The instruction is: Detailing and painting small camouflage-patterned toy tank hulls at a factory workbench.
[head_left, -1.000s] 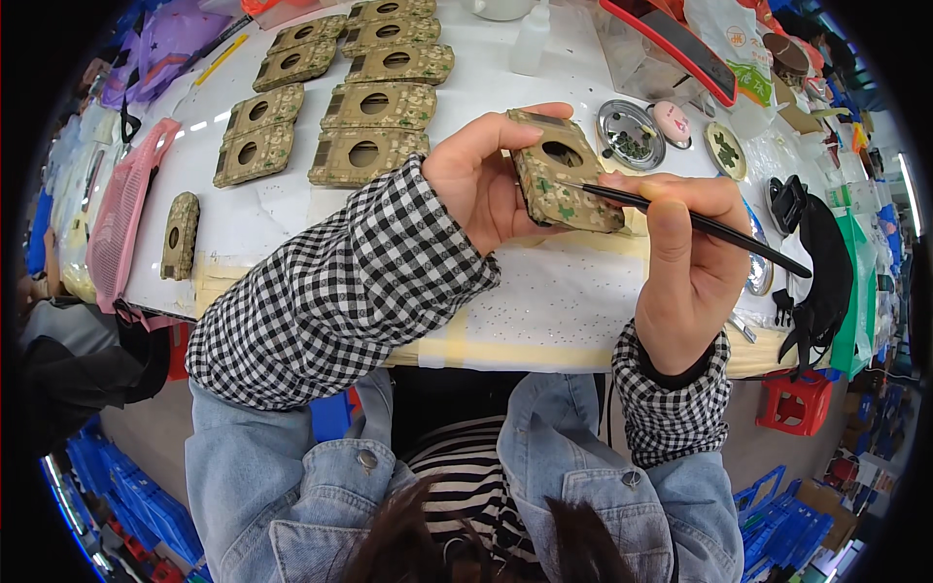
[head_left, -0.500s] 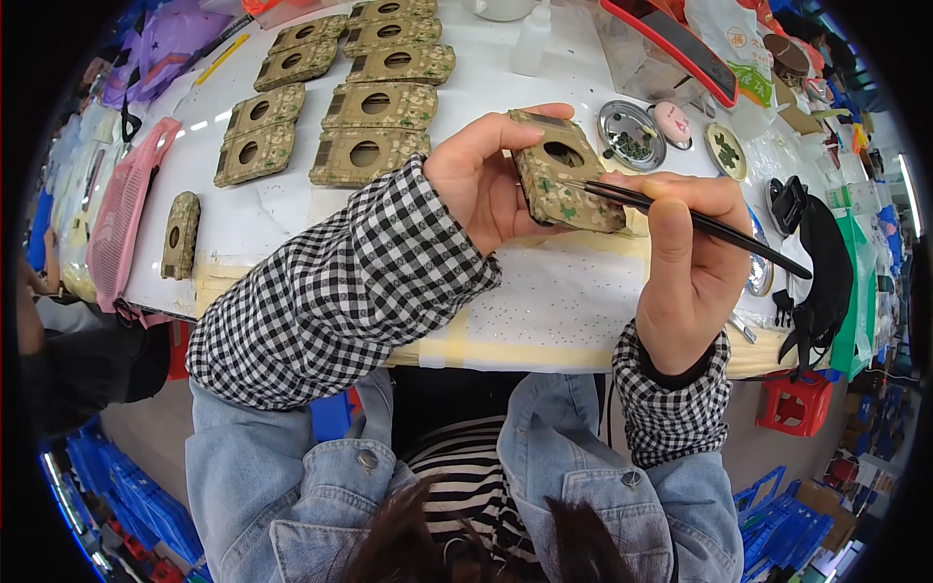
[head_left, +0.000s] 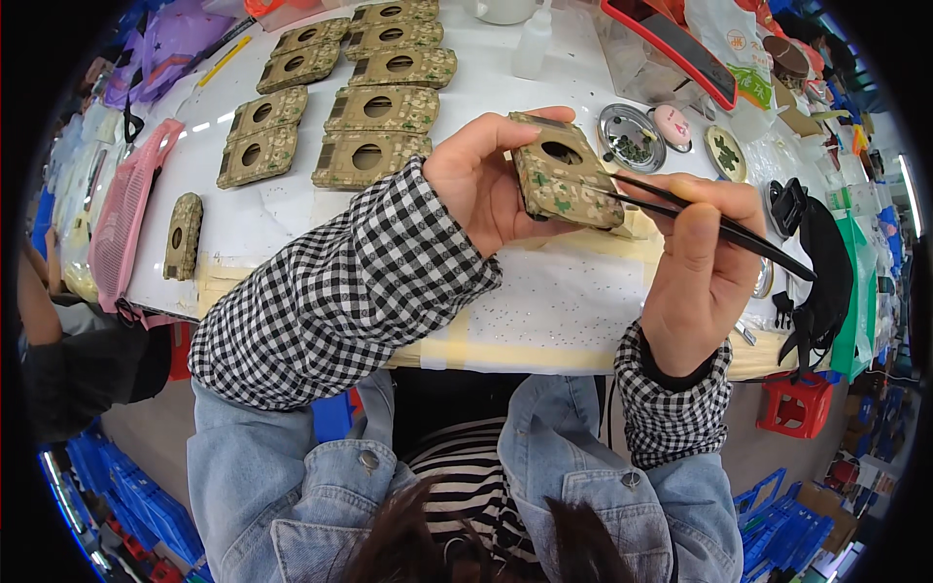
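My left hand [head_left: 483, 185] grips a camouflage-patterned model tank hull [head_left: 556, 190] by its left side, thumb on top, tilting it above the table. The hull has a round hole through its upper face and small green patches on its front part. In my right hand [head_left: 702, 262] is a pair of black tweezers [head_left: 746, 241]. Their two tips stand apart at the hull's right edge, and nothing shows between them. Beyond the hands lies a round metal dish [head_left: 653, 124] with small dark green bits inside.
Rows of similar hulls [head_left: 381, 109] fill the back left, and one stands on its side [head_left: 183, 236] at the left. A clear squeeze bottle [head_left: 531, 47], a red-cased phone [head_left: 673, 49] and a pink round case [head_left: 672, 126] lie beyond. A black strap [head_left: 824, 282] hangs over the right edge.
The tweezers' tips, together on the hull's surface before, have spread and drawn back slightly to the right. My left hand and the hull are almost where they were.
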Demonstrator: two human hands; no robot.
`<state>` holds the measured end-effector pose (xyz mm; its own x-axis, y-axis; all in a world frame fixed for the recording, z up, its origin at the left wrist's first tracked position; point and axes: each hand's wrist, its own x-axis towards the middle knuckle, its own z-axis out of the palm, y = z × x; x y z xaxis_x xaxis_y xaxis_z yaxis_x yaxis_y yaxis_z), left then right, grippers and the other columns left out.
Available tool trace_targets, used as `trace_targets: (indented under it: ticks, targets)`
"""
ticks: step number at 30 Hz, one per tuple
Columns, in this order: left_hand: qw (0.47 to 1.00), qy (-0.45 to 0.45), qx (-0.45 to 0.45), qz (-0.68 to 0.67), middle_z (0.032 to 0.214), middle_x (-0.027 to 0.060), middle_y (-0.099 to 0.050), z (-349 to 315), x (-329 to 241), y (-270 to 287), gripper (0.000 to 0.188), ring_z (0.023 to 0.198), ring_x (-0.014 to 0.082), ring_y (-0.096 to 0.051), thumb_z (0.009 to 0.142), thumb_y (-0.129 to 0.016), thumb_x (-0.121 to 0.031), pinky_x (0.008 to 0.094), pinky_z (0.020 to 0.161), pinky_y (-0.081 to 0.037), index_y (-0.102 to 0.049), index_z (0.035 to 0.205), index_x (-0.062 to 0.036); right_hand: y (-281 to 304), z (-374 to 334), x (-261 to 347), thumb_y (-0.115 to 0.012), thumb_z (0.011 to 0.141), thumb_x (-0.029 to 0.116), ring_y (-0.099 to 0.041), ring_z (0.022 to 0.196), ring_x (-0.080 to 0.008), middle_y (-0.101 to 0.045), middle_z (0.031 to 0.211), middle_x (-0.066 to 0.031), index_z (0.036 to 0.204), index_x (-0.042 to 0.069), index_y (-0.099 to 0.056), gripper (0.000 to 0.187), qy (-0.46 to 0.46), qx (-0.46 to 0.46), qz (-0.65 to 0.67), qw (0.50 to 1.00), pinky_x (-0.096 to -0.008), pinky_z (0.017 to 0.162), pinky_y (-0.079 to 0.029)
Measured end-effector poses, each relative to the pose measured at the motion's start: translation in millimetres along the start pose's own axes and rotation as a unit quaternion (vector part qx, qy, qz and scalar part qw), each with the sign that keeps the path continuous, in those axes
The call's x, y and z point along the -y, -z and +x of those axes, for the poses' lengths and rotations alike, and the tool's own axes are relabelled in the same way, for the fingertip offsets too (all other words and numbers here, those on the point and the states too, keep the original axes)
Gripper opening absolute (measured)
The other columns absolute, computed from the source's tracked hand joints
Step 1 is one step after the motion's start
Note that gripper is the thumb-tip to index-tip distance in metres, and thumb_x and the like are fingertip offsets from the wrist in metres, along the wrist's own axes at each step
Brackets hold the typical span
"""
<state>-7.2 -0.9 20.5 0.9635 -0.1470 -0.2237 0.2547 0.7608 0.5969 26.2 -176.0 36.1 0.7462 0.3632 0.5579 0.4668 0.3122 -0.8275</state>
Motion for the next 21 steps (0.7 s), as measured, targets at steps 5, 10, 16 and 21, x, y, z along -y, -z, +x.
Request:
trace_targets:
  ticks: [5, 10, 16, 21]
  targets:
    - [0.999, -0.002, 0.015, -0.037, 0.113, 0.0263, -0.053, 1.5, -0.1, 2.2, 0.048, 0.103, 0.0414, -0.055, 0.089, -0.035, -0.025, 0.0403, 0.084, -0.053, -0.037, 0.130, -0.0024, 8.1, 3.4, 7.8, -0.045, 0.095, 0.019, -0.062, 0.081, -0.0204, -0.058, 0.093, -0.0143, 0.100, -0.004, -0.048, 0.024, 0.071, -0.051, -0.023, 0.996, -0.0292, 0.078, -0.048]
    - [0.998, 0.003, 0.023, -0.053, 0.112, 0.0285, -0.053, 2.1, -1.2, 6.2, 0.047, 0.103, 0.0416, -0.055, 0.089, -0.035, -0.026, 0.0391, 0.083, -0.053, -0.038, 0.130, -0.0014, 9.7, -0.1, 14.6, -0.046, 0.094, 0.016, -0.062, 0.080, -0.0191, -0.057, 0.090, -0.0134, 0.100, -0.004, -0.048, 0.022, 0.062, -0.068, -0.080, 0.993, -0.0282, 0.078, -0.048]
    - [0.997, 0.011, 0.027, -0.070, 0.112, 0.0297, -0.053, 2.2, -1.7, 6.8, 0.047, 0.103, 0.0415, -0.055, 0.090, -0.034, -0.026, 0.0389, 0.083, -0.054, -0.038, 0.129, -0.0013, 10.4, -2.2, 16.0, -0.054, 0.089, 0.010, -0.059, 0.085, -0.0151, -0.058, 0.092, -0.0120, 0.098, -0.001, -0.047, 0.015, 0.046, -0.009, -0.092, 0.995, -0.0244, 0.080, -0.044]
    - [0.997, 0.015, 0.019, -0.067, 0.113, 0.0293, -0.053, 2.2, -2.1, 5.8, 0.047, 0.103, 0.0420, -0.055, 0.090, -0.034, -0.026, 0.0393, 0.084, -0.053, -0.038, 0.129, -0.0015, 13.2, -2.3, 18.2, -0.056, 0.088, 0.010, -0.059, 0.089, -0.0157, -0.059, 0.098, -0.0136, 0.107, -0.003, -0.046, 0.025, 0.030, 0.038, -0.094, 0.994, -0.0253, 0.081, -0.044]
